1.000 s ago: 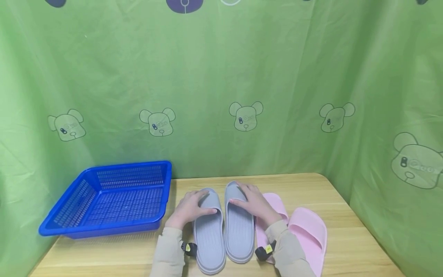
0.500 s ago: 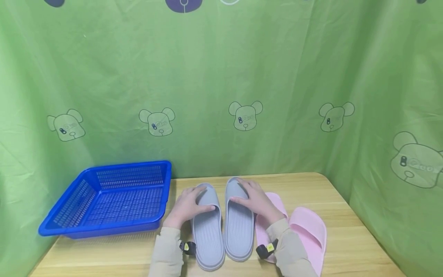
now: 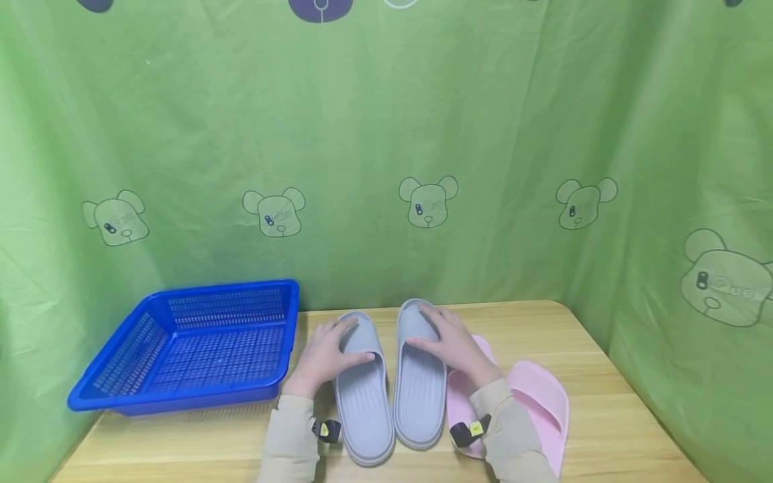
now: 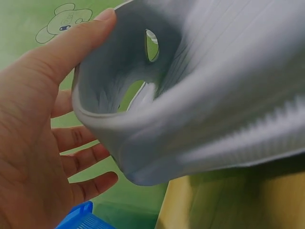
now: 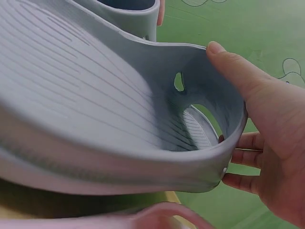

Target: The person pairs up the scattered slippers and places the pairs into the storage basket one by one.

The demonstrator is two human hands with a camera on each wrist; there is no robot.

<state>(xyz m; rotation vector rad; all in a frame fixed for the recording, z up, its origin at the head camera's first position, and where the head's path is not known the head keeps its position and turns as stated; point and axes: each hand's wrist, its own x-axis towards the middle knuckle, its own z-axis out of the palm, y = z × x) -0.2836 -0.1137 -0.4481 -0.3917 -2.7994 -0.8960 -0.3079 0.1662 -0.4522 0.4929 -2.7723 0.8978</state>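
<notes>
Here, L hand (image 3: 323,355) grips L grey slipper (image 3: 364,396), R hand (image 3: 457,345) R grey slipper (image 3: 421,389), fingers @ toe ends.

Left on the pale wooden table (image 3: 616,422) sits a rectangular blue plastic basket (image 3: 199,400) (finely perforated); right, two pink broad-strapped slippers (image 3: 540,384); far, a green bear-printed curtain (image 3: 495,121).
</notes>
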